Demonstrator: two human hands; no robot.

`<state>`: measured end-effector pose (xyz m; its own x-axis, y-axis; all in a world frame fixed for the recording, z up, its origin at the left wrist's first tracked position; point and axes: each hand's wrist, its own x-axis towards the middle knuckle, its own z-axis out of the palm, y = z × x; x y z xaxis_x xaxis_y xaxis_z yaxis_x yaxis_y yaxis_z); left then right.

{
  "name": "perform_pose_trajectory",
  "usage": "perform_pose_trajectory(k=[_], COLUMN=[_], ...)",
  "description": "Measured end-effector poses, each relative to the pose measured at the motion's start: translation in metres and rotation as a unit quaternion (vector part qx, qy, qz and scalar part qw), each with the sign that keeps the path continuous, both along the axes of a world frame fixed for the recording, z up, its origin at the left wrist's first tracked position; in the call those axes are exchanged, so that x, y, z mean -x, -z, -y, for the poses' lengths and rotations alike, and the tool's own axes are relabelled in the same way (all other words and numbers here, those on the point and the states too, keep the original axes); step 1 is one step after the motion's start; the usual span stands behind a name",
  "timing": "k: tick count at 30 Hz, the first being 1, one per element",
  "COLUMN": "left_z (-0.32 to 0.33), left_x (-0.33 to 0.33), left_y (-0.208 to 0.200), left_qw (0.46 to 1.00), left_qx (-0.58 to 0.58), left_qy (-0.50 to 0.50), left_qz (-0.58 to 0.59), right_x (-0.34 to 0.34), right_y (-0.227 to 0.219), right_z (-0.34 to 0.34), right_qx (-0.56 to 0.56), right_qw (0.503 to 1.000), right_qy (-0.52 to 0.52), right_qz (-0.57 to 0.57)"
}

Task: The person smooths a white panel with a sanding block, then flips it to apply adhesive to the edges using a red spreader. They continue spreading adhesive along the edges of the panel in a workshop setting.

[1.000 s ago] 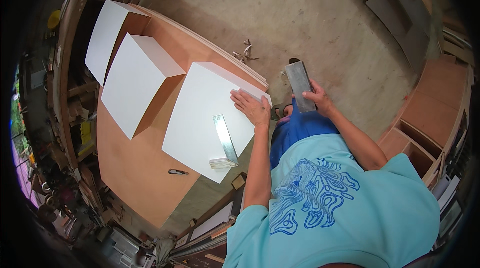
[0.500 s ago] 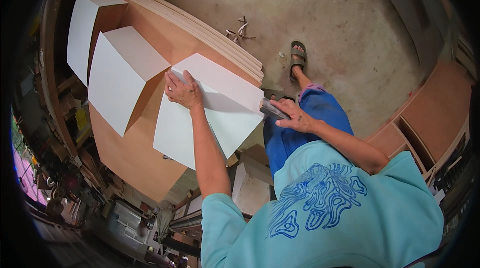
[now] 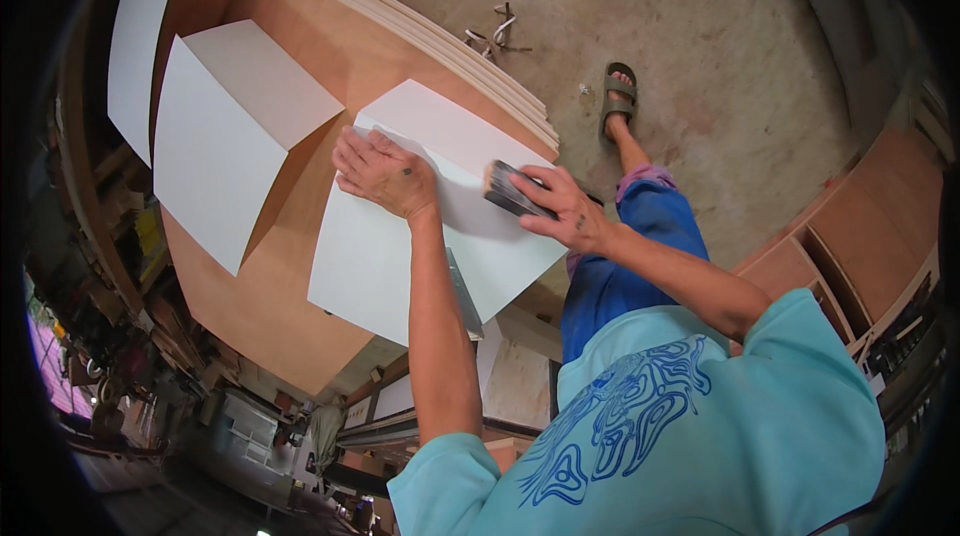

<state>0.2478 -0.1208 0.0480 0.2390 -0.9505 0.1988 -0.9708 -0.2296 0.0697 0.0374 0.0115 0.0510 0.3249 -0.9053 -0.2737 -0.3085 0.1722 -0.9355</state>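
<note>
In front of me an angled white box-like piece [image 3: 380,271] rests on a stack of brown boards. My left hand [image 3: 390,176] lies over its upper-left edge, palm down, with the fingers extended on the white surface. In my right hand [image 3: 570,208] is a sanding block [image 3: 513,190], dark-sided with a pale wooden end, gripped between thumb and fingers. The block is over the white piece's right part; I cannot tell whether it touches. A narrow grey strip [image 3: 462,291] shows beside my left forearm at the near edge.
Two similar white pieces, one nearer [image 3: 215,151] and one farther [image 3: 140,51], stand on the brown board [image 3: 265,336] at left. Stacked board edges [image 3: 400,21] line the far side. A white cord [image 3: 497,31] lies on the concrete floor. Brown panels [image 3: 870,216] are at right.
My right hand has brought the sanding block leftward and up, from beside the white piece's right edge to over it. My left hand stays on the piece's upper-left edge. The view has shifted slightly.
</note>
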Motion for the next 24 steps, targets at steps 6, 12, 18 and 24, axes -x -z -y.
perform_pose_trajectory(k=[6, 12, 18, 24], left_z=[0.005, 0.003, -0.002, 0.007], left_x=[-0.001, -0.002, -0.007, 0.001], left_y=[-0.003, -0.006, -0.003, -0.011], left_qw=[0.999, 0.999, 0.999, 0.998], left_qx=[-0.008, -0.023, -0.03, -0.033], left_qy=[0.025, -0.01, -0.027, -0.007], left_qz=[-0.031, -0.042, -0.035, -0.055], right_x=[-0.087, -0.043, -0.039, -0.133], right_y=[0.009, 0.009, 0.002, 0.028], right_z=[0.139, 0.054, 0.05, 0.204], right_qx=[0.147, 0.061, 0.033, 0.199], right_qw=[0.989, 0.998, 0.999, 0.979], right_qy=[0.006, 0.003, -0.008, 0.041], right_qz=[0.006, -0.004, -0.033, 0.029])
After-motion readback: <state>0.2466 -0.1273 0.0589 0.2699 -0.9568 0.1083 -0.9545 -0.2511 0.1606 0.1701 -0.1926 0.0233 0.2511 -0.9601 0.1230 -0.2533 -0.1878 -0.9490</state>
